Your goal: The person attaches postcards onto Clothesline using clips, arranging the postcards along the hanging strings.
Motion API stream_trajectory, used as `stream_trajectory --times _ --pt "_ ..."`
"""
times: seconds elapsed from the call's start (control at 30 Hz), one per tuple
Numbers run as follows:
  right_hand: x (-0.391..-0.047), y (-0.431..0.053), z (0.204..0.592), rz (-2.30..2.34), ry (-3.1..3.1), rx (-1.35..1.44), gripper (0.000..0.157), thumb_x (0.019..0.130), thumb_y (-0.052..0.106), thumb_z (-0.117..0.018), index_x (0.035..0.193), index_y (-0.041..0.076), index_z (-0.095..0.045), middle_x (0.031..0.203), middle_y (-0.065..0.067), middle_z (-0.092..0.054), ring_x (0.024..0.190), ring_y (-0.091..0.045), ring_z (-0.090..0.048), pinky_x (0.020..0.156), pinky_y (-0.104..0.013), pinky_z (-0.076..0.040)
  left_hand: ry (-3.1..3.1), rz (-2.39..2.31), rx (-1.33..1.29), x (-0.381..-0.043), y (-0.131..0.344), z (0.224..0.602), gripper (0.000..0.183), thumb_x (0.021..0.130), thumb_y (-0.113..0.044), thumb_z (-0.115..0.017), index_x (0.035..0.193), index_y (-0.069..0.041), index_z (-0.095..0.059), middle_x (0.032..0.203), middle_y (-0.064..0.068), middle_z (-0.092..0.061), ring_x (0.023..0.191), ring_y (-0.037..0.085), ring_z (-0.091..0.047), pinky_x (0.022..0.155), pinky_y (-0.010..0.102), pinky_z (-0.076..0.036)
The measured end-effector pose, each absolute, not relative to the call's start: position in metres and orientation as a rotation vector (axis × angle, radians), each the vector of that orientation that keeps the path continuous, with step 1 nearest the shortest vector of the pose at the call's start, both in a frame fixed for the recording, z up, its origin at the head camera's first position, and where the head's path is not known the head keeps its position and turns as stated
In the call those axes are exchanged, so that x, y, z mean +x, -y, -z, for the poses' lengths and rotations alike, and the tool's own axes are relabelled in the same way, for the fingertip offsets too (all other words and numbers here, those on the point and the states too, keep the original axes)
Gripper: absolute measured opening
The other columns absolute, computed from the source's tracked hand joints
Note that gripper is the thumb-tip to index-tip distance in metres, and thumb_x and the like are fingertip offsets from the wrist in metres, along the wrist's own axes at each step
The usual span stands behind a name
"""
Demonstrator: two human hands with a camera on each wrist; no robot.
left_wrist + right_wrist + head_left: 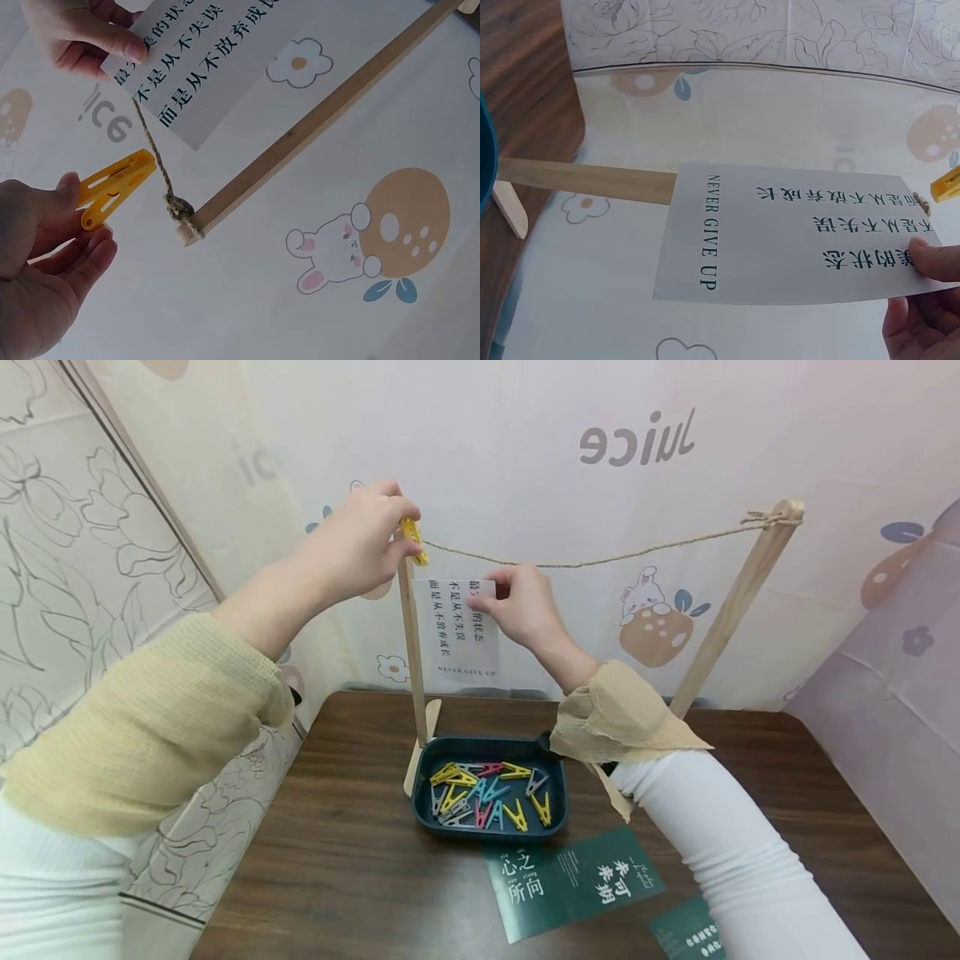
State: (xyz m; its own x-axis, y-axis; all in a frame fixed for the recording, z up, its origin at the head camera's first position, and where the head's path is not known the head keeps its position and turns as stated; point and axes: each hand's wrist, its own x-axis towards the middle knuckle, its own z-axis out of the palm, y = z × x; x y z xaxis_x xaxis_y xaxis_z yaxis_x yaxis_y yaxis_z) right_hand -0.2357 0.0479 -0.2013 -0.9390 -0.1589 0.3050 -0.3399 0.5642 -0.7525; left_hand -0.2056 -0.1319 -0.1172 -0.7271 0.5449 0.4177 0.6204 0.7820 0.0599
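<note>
Between thumb and fingers my left hand (369, 539) pinches a yellow clothespin (117, 187) near the left end of a twine line (592, 564). In the left wrist view the clothespin's tip points toward the twine, close to its knot on the wooden post (300, 135). My right hand (525, 606) pinches the top right corner of a white card (457, 639) printed with dark characters and "NEVER GIVE UP". The card hangs upright just below the twine, right of the left post. Whether its top edge touches the twine, I cannot tell.
A dark blue tray (491, 837) holding several coloured clothespins stands on the brown table (337, 860). Green cards (573, 881) lie in front of it, another (690, 931) partly under the right sleeve. A right wooden post (735, 610) leans outward. Printed curtain hangs behind.
</note>
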Motion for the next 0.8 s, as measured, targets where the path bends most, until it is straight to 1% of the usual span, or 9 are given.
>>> stream_trajectory --times 0.2,0.4,0.63,0.8 --pt "-0.240 -0.042 0.196 -1.300 2.602 0.393 0.017 0.079 0.013 -0.067 0.093 0.004 -0.068 0.084 -0.008 -0.065 0.073 -0.014 -0.052 0.060 -0.022 -0.036 2.574 0.258 -0.897 -0.209 0.131 0.111 0.030 0.083 0.001 -0.057 0.108 0.017 -0.052 0.099 0.025 -0.049 0.093 0.035 -0.048 0.082 0.039 -0.040" --pt "-0.244 -0.037 0.193 -1.297 2.581 0.392 0.013 0.079 0.012 -0.067 0.088 0.003 -0.068 0.081 -0.008 -0.064 0.070 -0.013 -0.052 0.057 -0.022 -0.035 2.538 0.242 -0.920 -0.211 0.129 0.106 0.028 0.083 0.002 -0.057 0.106 0.017 -0.051 0.099 0.025 -0.047 0.092 0.035 -0.046 0.084 0.038 -0.038" --pt "-0.251 -0.032 0.189 -1.293 2.588 0.351 0.015 0.079 0.014 -0.067 0.091 0.004 -0.068 0.082 -0.007 -0.065 0.071 -0.011 -0.055 0.057 -0.020 -0.036 2.596 0.194 -0.884 -0.214 0.124 0.101 0.030 0.087 -0.001 -0.053 0.111 0.016 -0.049 0.106 0.024 -0.044 0.098 0.034 -0.045 0.087 0.037 -0.037" --pt "-0.254 -0.029 0.186 -1.302 2.574 0.317 0.015 0.078 0.014 -0.068 0.091 0.005 -0.068 0.082 -0.006 -0.065 0.072 -0.011 -0.057 0.057 -0.020 -0.037 2.636 0.159 -0.875 -0.217 0.122 0.099 0.029 0.087 0.002 -0.050 0.112 0.015 -0.048 0.106 0.022 -0.043 0.098 0.031 -0.046 0.085 0.034 -0.038"
